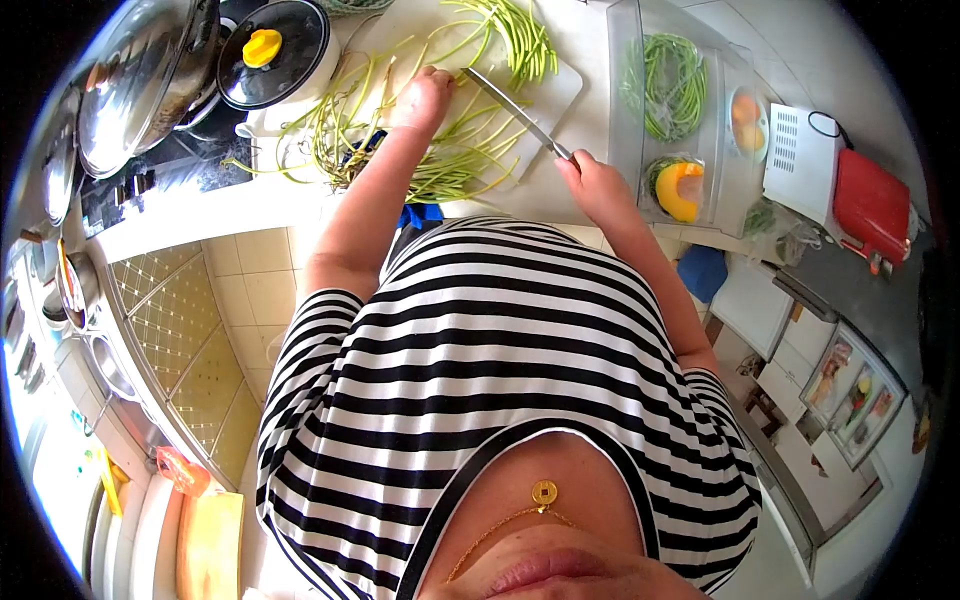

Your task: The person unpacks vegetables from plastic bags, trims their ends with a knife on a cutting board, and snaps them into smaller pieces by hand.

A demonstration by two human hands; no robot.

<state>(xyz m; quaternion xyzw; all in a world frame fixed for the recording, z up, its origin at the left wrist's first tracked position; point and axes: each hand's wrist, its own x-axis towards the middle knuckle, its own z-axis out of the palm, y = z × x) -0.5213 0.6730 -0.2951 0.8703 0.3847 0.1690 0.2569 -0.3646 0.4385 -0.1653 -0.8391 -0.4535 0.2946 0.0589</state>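
Observation:
My right hand (597, 188) is wrapped round the handle of a knife (515, 112), whose blade slants up and left over the white cutting board (565, 92). The tip lies close to my left hand (425, 100), which is closed with fingers curled on long green vegetable stems (385, 92). Some stem ends look brownish. A loose, tangled pile of stems (320, 140) spreads left of and beneath my left forearm, partly hidden by it. Beyond the blade, a neater bunch of green stems (515, 40) lies at the board's far side.
On the left stand a lidded pot (275, 55) with a yellow knob and a large pan lid (140, 90). To the right, a clear tray (628, 120) holds bagged green beans (675, 85), a pumpkin piece (682, 190) and eggs (745, 115). A red appliance (870, 205) sits farther right.

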